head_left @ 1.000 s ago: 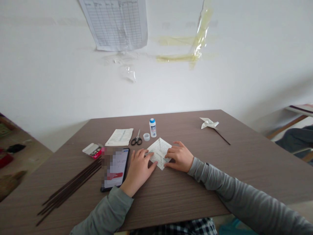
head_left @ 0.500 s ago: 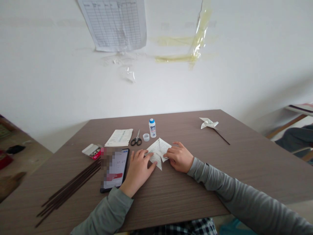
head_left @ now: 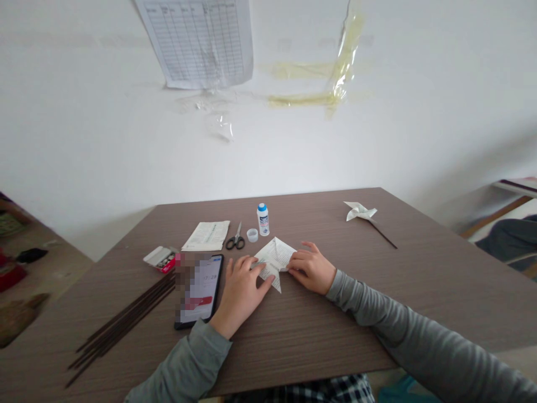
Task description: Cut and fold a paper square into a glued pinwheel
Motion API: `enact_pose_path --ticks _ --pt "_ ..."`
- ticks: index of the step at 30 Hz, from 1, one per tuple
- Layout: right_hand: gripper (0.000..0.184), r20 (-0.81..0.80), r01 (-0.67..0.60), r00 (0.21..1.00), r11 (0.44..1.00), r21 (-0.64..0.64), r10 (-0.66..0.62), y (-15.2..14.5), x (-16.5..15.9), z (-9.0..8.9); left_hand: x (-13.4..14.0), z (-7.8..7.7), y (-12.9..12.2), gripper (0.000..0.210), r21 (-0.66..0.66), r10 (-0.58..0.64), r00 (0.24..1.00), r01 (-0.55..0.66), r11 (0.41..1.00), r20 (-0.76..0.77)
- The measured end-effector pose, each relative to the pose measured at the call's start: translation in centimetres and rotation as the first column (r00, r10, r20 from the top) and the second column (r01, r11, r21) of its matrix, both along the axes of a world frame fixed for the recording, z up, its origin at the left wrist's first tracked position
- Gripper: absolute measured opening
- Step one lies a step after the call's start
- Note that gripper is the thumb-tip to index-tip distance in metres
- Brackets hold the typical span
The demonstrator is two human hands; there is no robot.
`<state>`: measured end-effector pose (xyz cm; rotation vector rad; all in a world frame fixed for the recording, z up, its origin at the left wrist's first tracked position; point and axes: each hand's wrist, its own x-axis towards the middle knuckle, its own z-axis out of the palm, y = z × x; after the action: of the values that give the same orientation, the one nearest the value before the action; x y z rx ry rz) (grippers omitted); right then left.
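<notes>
A printed sheet of paper (head_left: 274, 254) with slit, pointed flaps lies on the table between my hands. My left hand (head_left: 241, 288) rests on its left side, fingers spread, with the thumb on the lower flap. At the right corner, the fingers of my right hand (head_left: 312, 270) pinch the paper's edge; the fingertips are partly hidden. Beyond the paper stand a white glue bottle (head_left: 263, 221) with a blue top and a small clear cap (head_left: 252, 235). Black-handled scissors (head_left: 235, 239) lie to the left of the cap.
A phone (head_left: 199, 294) lies left of my left hand, beside a bundle of dark sticks (head_left: 121, 316). Behind them are a small red-and-white box (head_left: 161, 258) and folded printed paper (head_left: 205, 236). A paper pinwheel (head_left: 359, 211) on a stick lies at the back right of the table (head_left: 419, 291).
My right fingers have shifted at the paper's right corner, and the right flap's edge now lies differently. My left hand stays on the paper. The view has moved slightly.
</notes>
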<state>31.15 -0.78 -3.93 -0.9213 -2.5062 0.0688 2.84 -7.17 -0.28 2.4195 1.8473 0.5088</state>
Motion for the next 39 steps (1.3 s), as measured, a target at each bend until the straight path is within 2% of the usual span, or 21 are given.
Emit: enact_pose_path --ticks 9,13,17,19,22,29,35,39 --pt "0.02 -0.051 0.137 0.989 0.988 -0.069 -0.14 -0.3 -0.5 -0.5 2.0 1.5 0.2 0.02 -0.05 0.042 0.999 -0.043 0.998 -0.015" --pt "0.013 -0.097 0.205 0.972 0.974 -0.093 -0.214 0.0 -0.8 -1.0 2.3 1.5 0.6 0.034 -0.078 0.046 0.999 -0.047 0.996 -0.015" --pt "0.024 -0.149 0.262 0.947 0.954 -0.147 -0.284 0.2 -1.0 -1.1 2.2 1.2 0.9 0.044 -0.09 0.036 0.999 -0.035 0.995 0.007" --pt "0.021 -0.146 0.274 0.944 0.95 -0.152 -0.296 0.1 -1.1 -1.1 2.1 1.1 1.0 0.046 -0.097 0.019 1.0 -0.019 0.995 0.006" --pt "0.016 -0.136 0.278 0.946 0.951 -0.137 -0.296 -0.2 -1.3 -1.1 2.2 1.0 1.2 0.05 -0.103 -0.012 1.0 0.014 0.995 0.018" --pt "0.021 -0.129 0.299 0.943 0.952 -0.066 -0.305 -0.4 -1.7 -1.1 2.0 0.7 1.5 0.058 -0.11 -0.039 0.996 0.048 0.993 0.08" --pt "0.022 -0.097 0.313 0.945 0.95 -0.002 -0.311 0.0 -2.2 -1.1 1.8 0.4 1.6 0.058 -0.107 -0.051 0.993 0.062 0.992 0.104" --pt "0.024 -0.072 0.323 0.944 0.947 -0.005 -0.322 0.2 -2.4 -1.1 1.9 0.5 1.6 0.055 -0.122 -0.046 0.994 0.058 0.991 0.096"
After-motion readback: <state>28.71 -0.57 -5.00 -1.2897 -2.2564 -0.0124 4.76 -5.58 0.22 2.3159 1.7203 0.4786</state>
